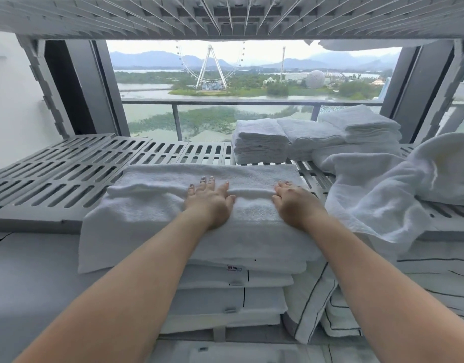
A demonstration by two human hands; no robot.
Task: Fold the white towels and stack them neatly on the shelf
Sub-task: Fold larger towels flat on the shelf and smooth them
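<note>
— Grey slatted shelf (68, 179), with a wide window (157, 121) behind it showing water, green land and a Ferris wheel. What sits at the left end?

— Only slats there, from the left edge to about the middle.

— Where is the towel being worked on?

— The white towel (147, 210) lies across the middle of the shelf's front edge. It is laid out wide, and its near part hangs down over that edge. A raised fold runs left to right across it.

— And the hands?

— Both are on that fold, palms down. The left hand (208, 199) lies flat with straight, slightly spread fingers, pressing the cloth. The right hand (295, 203) is just beside it, also flat, with its fingers straight and close together on the towel. Neither hand grips anything.

— What is under the hanging part?

— Folded white linens (225, 297) with thin dark piping are stacked on the level below. The towel's front flap covers the top of that pile.

— Further right?

— Three low stacks of folded towels (259, 142) stand side by side toward the back edge, right of centre. At the right end, a loose heap of white towels (383, 200) spills forward over the front edge.
</note>
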